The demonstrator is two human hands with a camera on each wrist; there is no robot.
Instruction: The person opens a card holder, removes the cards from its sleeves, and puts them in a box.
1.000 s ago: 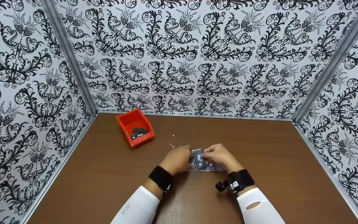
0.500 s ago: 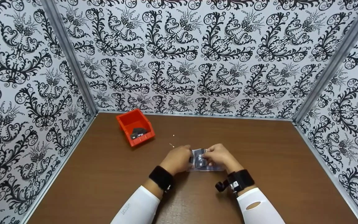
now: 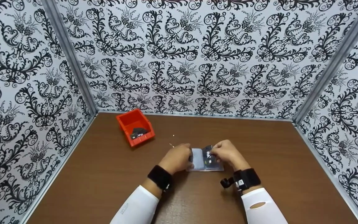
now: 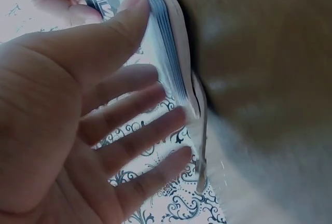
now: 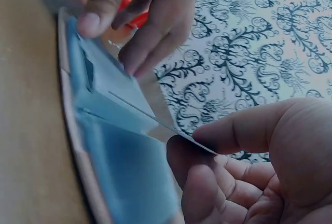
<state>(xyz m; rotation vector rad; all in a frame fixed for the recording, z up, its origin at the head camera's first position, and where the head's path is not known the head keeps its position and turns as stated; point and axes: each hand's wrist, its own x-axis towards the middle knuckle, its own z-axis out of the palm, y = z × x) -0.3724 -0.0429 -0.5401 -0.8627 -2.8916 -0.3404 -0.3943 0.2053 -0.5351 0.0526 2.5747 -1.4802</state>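
Note:
A card holder (image 3: 198, 160) with clear plastic sleeves lies spread on the brown table between the hands. My left hand (image 3: 176, 158) holds its left side, the thumb (image 4: 132, 14) pressing on the sleeves and the fingers along the edge. Between thumb and fingers, my right hand (image 3: 227, 154) pinches a dark card (image 3: 209, 158) marked "Vip" over the right-hand sleeve. In the right wrist view the card (image 5: 171, 128) appears edge-on, tilted above a bluish sleeve (image 5: 129, 172). Whether its lower end is inside a sleeve, I cannot tell.
A red open bin (image 3: 126, 119) stands at the back left of the table, with several dark cards (image 3: 138, 133) inside. Tiny light bits (image 3: 172, 145) lie just beyond the left hand. Patterned walls (image 3: 179, 62) enclose the table's back and sides.
The right hand has moved right with the card, from the left-hand sleeve to over the right-hand one, uncovering a pale left sleeve. The left hand has hardly moved.

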